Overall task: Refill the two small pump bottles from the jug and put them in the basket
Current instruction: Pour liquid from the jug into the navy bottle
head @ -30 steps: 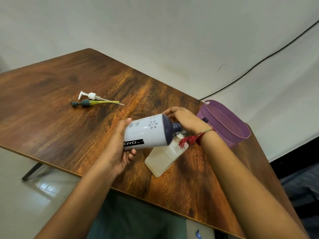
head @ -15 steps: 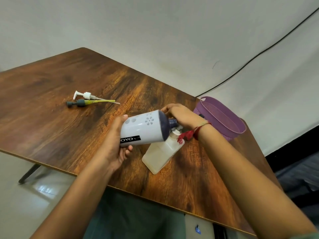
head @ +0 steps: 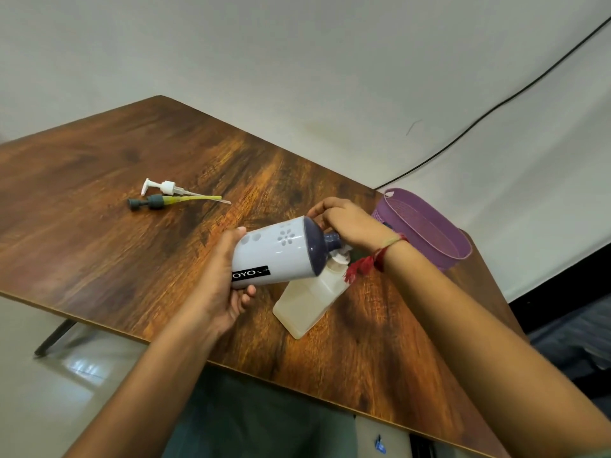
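My left hand (head: pixel 221 285) grips the base of a white jug (head: pixel 274 256) with a dark blue top. It holds the jug tilted, almost on its side. The jug's spout meets the open white neck of a small translucent bottle (head: pixel 307 302) of pale liquid standing on the table (head: pixel 99 226). My right hand (head: pixel 350 223) curls around the jug's spout, just above the bottle's neck. To the right stands a purple basket (head: pixel 426 233) with nothing visible inside. I see no second small bottle.
Two loose pump heads lie at the far left of the table: a white pump (head: pixel 167 187) and a grey pump (head: pixel 155 201) with a yellow tube. The table's near edge runs just below the bottle. A black cable crosses the wall behind.
The jug stays tilted over the small bottle and both hands keep their grip. Only my view has shifted slightly.
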